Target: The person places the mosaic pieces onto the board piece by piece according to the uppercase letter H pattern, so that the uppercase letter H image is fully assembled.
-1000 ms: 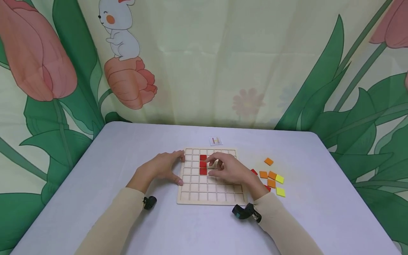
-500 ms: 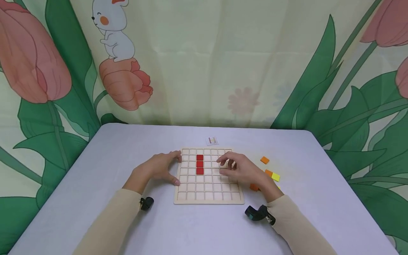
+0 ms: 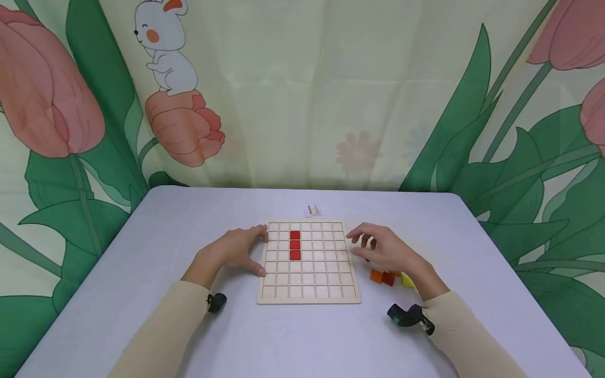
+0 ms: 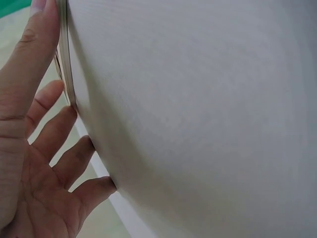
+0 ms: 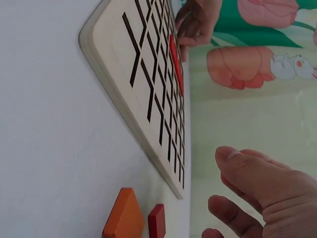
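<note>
Head view showed the person's left hand [image 3: 233, 248] spread along the left edge of a wooden grid board [image 3: 307, 292], thumb and index finger touching it without gripping. Just beyond the board's right edge, the right hand [image 3: 386, 249] hovered, fingers loosely bent, thumb apart from them, nothing held. Three red tiles [image 3: 295, 245] sat in the board's third column from the left, one above another. Near the right hand, an orange tile [image 3: 376, 276], a dark red tile [image 3: 388, 279] and a partly hidden yellow tile [image 3: 407, 281] lay on the white table [image 3: 293, 341]. Past the board's far edge lay a small printed card [image 3: 313, 210]; behind the table hung a tulip-and-rabbit curtain [image 3: 283, 105].
</note>
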A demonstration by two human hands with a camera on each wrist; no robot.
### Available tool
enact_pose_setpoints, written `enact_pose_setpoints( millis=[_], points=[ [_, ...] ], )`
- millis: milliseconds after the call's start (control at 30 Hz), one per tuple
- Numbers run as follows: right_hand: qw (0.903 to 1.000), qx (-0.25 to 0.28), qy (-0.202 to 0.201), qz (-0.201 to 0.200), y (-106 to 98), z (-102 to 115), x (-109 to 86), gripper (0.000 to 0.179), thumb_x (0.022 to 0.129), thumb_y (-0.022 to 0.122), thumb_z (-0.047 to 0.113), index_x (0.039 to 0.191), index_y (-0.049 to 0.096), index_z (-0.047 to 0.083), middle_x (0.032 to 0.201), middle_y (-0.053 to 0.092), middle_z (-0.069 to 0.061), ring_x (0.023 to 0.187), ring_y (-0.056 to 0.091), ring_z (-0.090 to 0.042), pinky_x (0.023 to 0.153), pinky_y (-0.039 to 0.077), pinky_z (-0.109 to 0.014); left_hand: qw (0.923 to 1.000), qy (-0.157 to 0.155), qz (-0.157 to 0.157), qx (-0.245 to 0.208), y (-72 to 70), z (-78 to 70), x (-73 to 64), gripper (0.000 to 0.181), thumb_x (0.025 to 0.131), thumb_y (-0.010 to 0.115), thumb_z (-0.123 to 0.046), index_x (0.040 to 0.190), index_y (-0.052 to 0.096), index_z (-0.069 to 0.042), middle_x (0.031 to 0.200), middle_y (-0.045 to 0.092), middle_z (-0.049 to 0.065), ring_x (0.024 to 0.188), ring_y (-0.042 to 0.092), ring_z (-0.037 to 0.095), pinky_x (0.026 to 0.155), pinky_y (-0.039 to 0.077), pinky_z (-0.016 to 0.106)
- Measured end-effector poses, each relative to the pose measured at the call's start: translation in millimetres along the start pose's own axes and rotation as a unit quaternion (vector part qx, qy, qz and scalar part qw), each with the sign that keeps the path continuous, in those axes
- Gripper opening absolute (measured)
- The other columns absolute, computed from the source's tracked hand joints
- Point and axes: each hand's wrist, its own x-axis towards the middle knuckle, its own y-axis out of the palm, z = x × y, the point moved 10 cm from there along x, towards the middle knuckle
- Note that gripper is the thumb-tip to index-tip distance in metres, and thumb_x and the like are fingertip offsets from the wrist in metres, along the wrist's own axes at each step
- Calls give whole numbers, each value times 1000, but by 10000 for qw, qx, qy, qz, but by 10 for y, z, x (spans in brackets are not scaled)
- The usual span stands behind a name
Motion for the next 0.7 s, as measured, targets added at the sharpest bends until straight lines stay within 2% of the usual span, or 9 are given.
enact_pose_setpoints(
  millis=[233, 333, 567, 700],
  points=[
    [9996, -107, 251, -64, -116, -176, -138, 31, 91, 79, 14, 121, 69, 12, 109, 70, -4, 95, 61, -16, 80, 54, -29, 10000, -27, 7, 3, 2, 9, -2, 86, 57, 95, -60, 126, 53, -29, 153, 52, 6, 120, 59, 27, 103, 49, 49],
    [9991, -203, 370, -79, -141, -254, -185, 32, 92, 79, 15, 122, 69, 13, 111, 70, -3, 98, 61, -17, 83, 54, -30, 10000, -9, -9, 12, -7, 10, 1, 87, 57, 95, -60, 126, 53, -29, 154, 51, 6, 121, 59, 27, 103, 49, 50],
    [9988, -211, 439, -98, -134, -380, -239, 35, 89, 81, 15, 122, 69, 14, 106, 71, 3, 98, 62, -18, 84, 55, -35, 9999, -71, 47, -72, 4, 12, -3, 86, 57, 95, -59, 127, 53, -30, 155, 50, 5, 124, 57, 27, 105, 48, 50],
    [9987, -159, 487, 75, -78, -412, -222, 38, 89, 82, 16, 125, 68, 15, 114, 71, 1, 110, 62, -23, 94, 55, -46, 10000, -68, 43, -53, 8, 20, -20, 86, 57, 96, -60, 126, 53, -31, 151, 53, 5, 121, 58, 26, 103, 49, 49]
  ],
)
